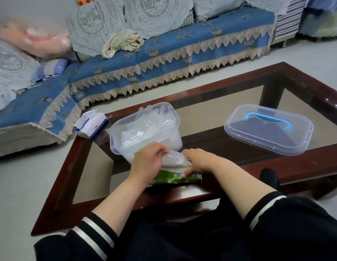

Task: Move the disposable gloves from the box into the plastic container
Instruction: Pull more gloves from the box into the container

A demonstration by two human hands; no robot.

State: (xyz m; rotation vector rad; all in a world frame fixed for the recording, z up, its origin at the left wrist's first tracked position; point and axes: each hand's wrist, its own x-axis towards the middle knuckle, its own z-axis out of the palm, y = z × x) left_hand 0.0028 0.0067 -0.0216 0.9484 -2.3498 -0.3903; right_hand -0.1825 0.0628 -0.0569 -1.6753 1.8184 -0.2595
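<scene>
Head view, looking down at a glass-topped coffee table (216, 102) with a dark wooden frame. Near edge: a flat green box (180, 178), lying on the frame. Left hand (148, 162) curled over a bunch of clear disposable gloves (174, 159) bulging out of the box top, fingers pinching the film. Right hand (197, 163) just beside, close to the left, fingers curled down on the box's right end, thumb tip against its green side, seemingly holding it steady; exact finger contact under the gloves hidden. Directly behind the box, touching or nearly so: an open clear plastic container (145, 127), already holding a loose heap of crumpled transparent gloves, some rising above its far rim. To the right, well apart from the container: its clear lid (268, 129) with a blue handle, resting flat on the glass. At the table's far left corner: a white and blue tissue pack (90, 126), partly overhanging the edge. Beyond the table: a sofa (164, 53) under a blue cover with lace trim, a beige cloth (123, 43) crumpled on the seat. Dark sleeves with white stripes on both forearms.
</scene>
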